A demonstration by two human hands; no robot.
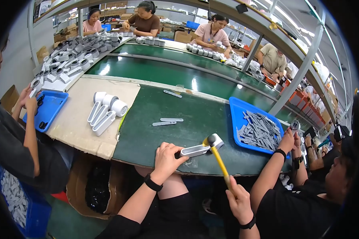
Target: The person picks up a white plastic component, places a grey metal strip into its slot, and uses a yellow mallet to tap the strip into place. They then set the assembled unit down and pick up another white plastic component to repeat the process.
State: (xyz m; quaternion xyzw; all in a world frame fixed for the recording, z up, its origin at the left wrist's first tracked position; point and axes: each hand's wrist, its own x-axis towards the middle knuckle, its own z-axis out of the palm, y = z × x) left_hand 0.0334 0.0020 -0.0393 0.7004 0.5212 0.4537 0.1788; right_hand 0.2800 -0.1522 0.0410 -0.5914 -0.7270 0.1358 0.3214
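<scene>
On the green mat near the table edge, my left hand (pixel 167 160) closes on the handle end of a white-and-grey handheld device (pixel 194 150) with a round head. The device lies on its side, its head pointing right. My right hand (pixel 239 199) is wrapped around the yellow handle of a hammer (pixel 219 161). The hammer's head is at the device's neck, beside its round head; whether they touch I cannot tell. Beyond the device lie two grey strips (pixel 167 122), and farther off another strip (pixel 172 93).
Several assembled devices (pixel 103 113) lie on cardboard at left. A blue tray (pixel 236 119) of grey strips sits at right. A green conveyor (pixel 147 67) runs behind. Co-workers sit on both sides and across; a white shelf (pixel 70 81) heaped with devices stands at far left.
</scene>
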